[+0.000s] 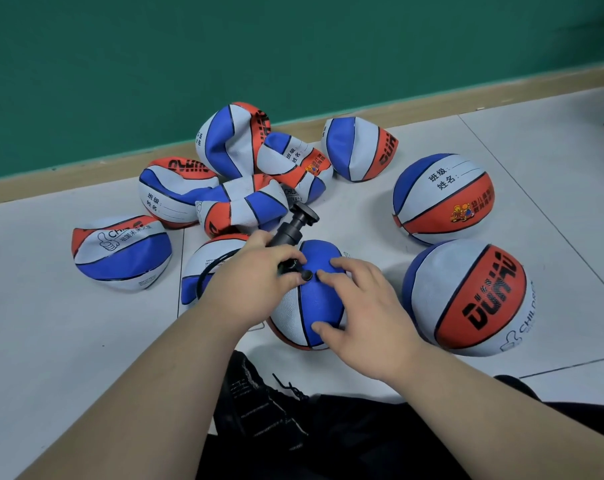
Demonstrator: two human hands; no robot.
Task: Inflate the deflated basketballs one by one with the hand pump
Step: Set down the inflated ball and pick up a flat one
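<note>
Now, left hand (255, 275): grips hand pump (286, 235) low, apparently to guide its tip.
Right hand (361, 306): fingers spread, pressing basketball (319, 252) steady on floor (51, 341).

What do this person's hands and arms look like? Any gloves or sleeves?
No gloves: the left hand and right hand are bare, with no rings or watch showing. The left forearm and right forearm are bare too; no sleeve shows.

Grey tiled floor (51, 341) — deflated basketballs (248, 202) heaped at 11–12 o'clock, flat ball (120, 252) at 9, round ball (442, 199) at 3, second round ball (467, 299) at 4, blue-white ball (307, 310) mid-frame, black shoe (259, 403) at 6.
</note>
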